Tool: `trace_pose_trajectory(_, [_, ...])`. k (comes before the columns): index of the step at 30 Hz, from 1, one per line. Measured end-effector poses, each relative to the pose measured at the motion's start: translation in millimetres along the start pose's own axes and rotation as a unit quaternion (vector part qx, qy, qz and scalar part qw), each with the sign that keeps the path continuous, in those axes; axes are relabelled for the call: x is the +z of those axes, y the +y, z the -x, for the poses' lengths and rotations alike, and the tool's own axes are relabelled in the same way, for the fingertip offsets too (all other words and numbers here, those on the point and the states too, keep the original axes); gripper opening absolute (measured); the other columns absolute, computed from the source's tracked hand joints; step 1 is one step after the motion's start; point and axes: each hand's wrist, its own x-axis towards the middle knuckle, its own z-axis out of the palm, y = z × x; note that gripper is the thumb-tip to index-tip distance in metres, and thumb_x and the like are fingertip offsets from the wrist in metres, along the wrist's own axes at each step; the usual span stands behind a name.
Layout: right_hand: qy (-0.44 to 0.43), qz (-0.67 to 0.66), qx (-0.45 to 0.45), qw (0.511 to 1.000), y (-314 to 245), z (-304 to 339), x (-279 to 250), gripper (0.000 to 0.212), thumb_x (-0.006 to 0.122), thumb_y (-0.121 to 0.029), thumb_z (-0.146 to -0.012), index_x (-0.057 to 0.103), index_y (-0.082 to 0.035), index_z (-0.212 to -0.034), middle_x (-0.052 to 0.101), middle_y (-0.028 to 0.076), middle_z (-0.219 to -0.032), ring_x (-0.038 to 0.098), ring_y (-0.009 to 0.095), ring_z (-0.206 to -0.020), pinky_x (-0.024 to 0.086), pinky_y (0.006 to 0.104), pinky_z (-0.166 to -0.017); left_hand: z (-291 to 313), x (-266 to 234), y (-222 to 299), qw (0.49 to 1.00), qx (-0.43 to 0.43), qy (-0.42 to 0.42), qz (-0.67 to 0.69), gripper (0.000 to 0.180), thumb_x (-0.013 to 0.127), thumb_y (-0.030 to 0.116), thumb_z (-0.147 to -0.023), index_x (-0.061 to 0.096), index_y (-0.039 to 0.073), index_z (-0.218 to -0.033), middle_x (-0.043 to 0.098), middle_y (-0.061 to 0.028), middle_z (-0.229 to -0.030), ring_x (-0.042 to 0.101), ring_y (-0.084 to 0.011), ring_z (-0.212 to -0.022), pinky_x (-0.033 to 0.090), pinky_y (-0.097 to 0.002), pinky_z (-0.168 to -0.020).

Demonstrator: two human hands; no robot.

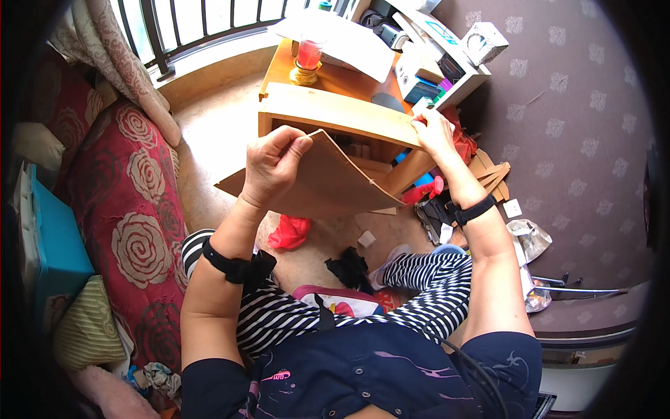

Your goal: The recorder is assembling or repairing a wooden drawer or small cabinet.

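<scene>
My left hand [273,166] is closed around the corner of a thin brown board [324,183]. The board hangs tilted in front of the open wooden desk, its long edge sloping down to the right. My right hand [434,131] grips the right end of a light wooden plank [335,108] along the desk's front, thumb and fingers pressed together. Behind the plank lies the orange-brown desktop [342,78]. The desk's opening is partly hidden by the board.
On the desk stand a jar of red liquid [309,54], a large white sheet [356,45] and a cluttered white shelf [457,59]. A red flowered sofa [139,230] is at left. Red bags [289,232], a shoe [434,220] and cardboard pieces [492,174] litter the floor.
</scene>
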Motion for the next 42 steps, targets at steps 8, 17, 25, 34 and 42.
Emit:
trace_pose_trajectory(8, [-0.002, -0.329, -0.009, 0.944, 16, 29, -29, 0.018, 0.058, -0.015, -0.090, 0.066, -0.002, -0.098, 0.066, 0.005, -0.087, 0.060, 0.010, -0.080, 0.047, 0.0240, -0.071, 3, -8, -4, 0.990, -0.080, 0.038, 0.106, 0.010, 0.061, 0.006, -0.089, 0.064, 0.000, -0.081, 0.055, 0.0039, -0.064, 0.046, -0.0033, -0.062, 0.040, -0.0195, -0.057])
trace_pose_trajectory(17, [-0.117, -0.574, 0.119, 0.802, 36, 145, -35, 0.055, 0.066, -0.031, -0.087, 0.046, -0.001, -0.128, 0.057, 0.009, -0.115, 0.053, 0.016, -0.106, 0.041, 0.0290, -0.092, 21, -26, -32, 0.957, -0.166, 0.111, 0.208, 0.017, 0.059, 0.013, -0.091, 0.064, 0.003, -0.078, 0.053, 0.0076, -0.070, 0.042, -0.0017, -0.063, 0.033, -0.0175, -0.058])
trace_pose_trajectory(25, [0.051, -0.406, 0.216, 0.887, 49, 177, 18, 0.071, 0.080, -0.010, -0.069, 0.041, 0.001, -0.128, 0.051, 0.018, -0.125, 0.050, 0.024, -0.112, 0.042, 0.0345, -0.097, 35, -17, -40, 0.943, -0.215, 0.083, 0.241, 0.015, 0.059, 0.015, -0.091, 0.064, 0.004, -0.082, 0.059, 0.0041, -0.075, 0.047, -0.0040, -0.067, 0.038, -0.0195, -0.064])
trace_pose_trajectory(34, [0.038, -0.493, 0.216, 0.842, 52, 165, 12, 0.019, 0.069, -0.001, -0.076, 0.061, -0.001, -0.093, 0.064, 0.003, -0.086, 0.057, 0.009, -0.076, 0.046, 0.0239, -0.073, 31, -16, -47, 0.941, -0.201, 0.102, 0.252, 0.020, 0.054, 0.019, -0.095, 0.063, 0.003, -0.086, 0.063, 0.0004, -0.080, 0.054, -0.0066, -0.071, 0.044, -0.0212, -0.066])
trace_pose_trajectory(42, [0.158, -0.321, 0.116, 0.926, 61, 131, 3, 0.020, 0.071, -0.003, -0.072, 0.062, 0.000, -0.090, 0.069, 0.015, -0.080, 0.067, 0.019, -0.072, 0.051, 0.0313, -0.068, 32, -20, -67, 0.983, -0.170, 0.074, 0.021, 0.016, 0.055, 0.015, -0.095, 0.064, 0.002, -0.093, 0.060, 0.0040, -0.080, 0.049, -0.0038, -0.069, 0.042, -0.0202, -0.062])
